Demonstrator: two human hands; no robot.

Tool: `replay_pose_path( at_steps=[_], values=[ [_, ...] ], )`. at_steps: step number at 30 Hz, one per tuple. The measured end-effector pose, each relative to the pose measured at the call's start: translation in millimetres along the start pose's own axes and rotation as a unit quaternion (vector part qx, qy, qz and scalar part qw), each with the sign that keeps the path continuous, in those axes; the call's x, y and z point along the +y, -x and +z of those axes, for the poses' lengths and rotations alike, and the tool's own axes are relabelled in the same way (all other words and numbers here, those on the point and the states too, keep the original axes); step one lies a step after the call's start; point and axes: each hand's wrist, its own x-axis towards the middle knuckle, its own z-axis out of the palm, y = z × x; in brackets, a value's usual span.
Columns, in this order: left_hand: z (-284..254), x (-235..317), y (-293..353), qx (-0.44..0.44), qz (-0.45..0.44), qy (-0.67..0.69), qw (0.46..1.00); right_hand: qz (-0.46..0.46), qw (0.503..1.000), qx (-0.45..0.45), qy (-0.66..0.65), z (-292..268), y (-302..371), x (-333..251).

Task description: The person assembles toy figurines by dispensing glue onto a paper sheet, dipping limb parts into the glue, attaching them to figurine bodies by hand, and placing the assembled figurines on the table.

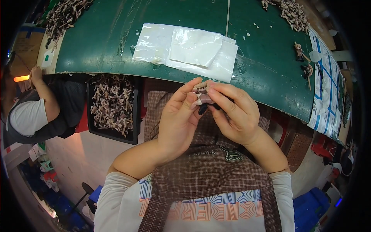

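Note:
Just off the table's near edge, I hold a small toy figure (203, 98) between both hands. It has a beige, muscular-looking upper part, a mauve-grey middle and black ends that look like feet. My left hand (178, 118) pinches one side of it with thumb and fingers. From the other side, my right hand (239, 112) grips it with bent fingertips, which hide part of the figure. White paper sheets in clear plastic sleeves (196, 46) lie on the green tabletop (96, 42) straight beyond my hands.
A black tray (129, 140) full of similar small figures (112, 102) stands left of my lap. Piles of figures (63, 19) (293, 17) sit at both far corners. Two loose figures (298, 52) (307, 71) lie near a blue-and-white sheet (326, 83). Another person's arm (46, 94) is at left.

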Motion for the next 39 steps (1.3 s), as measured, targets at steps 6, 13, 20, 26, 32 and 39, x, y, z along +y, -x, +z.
replay_pose_path(
  at_steps=[6,13,20,26,32,39],
  values=[
    [-5,0,0,0.011,-0.03,0.01,0.999,-0.013,0.999,-0.02,0.03,-2,-1,3],
    [-9,2,-4,0.027,-0.082,0.06,0.994,0.018,0.997,-0.061,0.049,-8,-13,-2],
    [-13,1,1,-0.036,-0.134,0.126,0.982,0.029,0.998,-0.061,0.013,-11,-12,-5],
    [-7,-4,-1,0.003,-0.174,0.119,0.978,0.065,0.991,-0.081,-0.09,-12,-13,-4],
    [-15,-3,0,-0.003,-0.184,0.132,0.974,0.017,0.994,-0.087,-0.069,-15,-15,-8],
    [-40,-18,1,-0.116,-0.185,0.224,0.95,0.074,0.983,-0.134,-0.102,-10,-18,-16]
  ],
)
